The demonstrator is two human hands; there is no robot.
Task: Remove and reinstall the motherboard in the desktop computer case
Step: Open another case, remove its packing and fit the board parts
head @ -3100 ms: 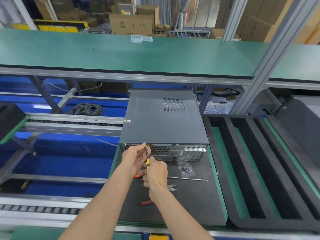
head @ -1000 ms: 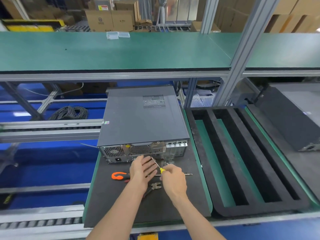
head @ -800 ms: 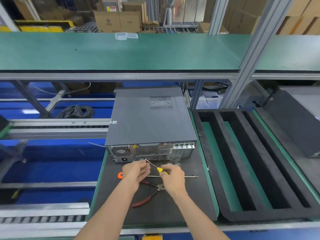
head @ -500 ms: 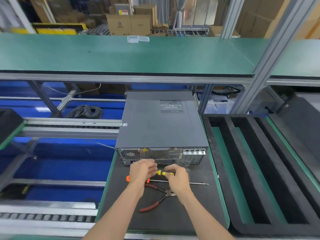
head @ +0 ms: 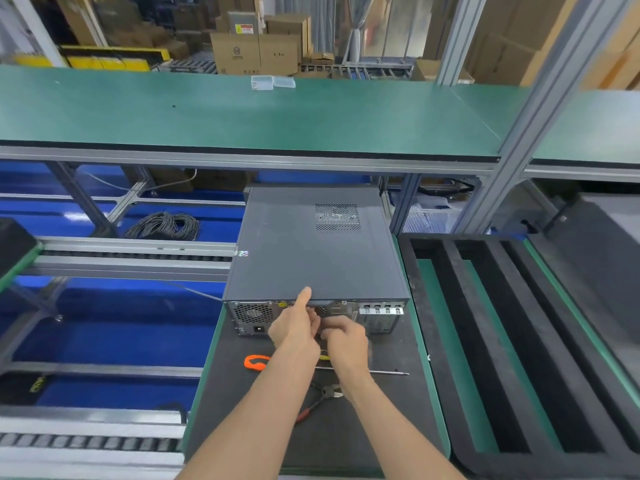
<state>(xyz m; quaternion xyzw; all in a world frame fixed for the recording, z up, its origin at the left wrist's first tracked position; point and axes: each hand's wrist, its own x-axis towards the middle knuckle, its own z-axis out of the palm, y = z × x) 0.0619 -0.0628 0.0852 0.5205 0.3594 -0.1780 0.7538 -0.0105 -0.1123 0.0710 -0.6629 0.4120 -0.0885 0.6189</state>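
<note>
Where hands (head: 294, 329) meet, case's (head: 313, 258) rear hidden

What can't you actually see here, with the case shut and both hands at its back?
All in the head view:
- Motherboard: hidden under the closed computer case lid.
- Right hand: its fingers are blurred and curl away, so any grip is unreadable.
- Long screwdriver: its middle is covered by both forearms.
- Pliers: partly behind the right forearm.
- Rear port labels: too small.

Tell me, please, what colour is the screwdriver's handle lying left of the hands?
Orange handle, seen in the head view.
</note>
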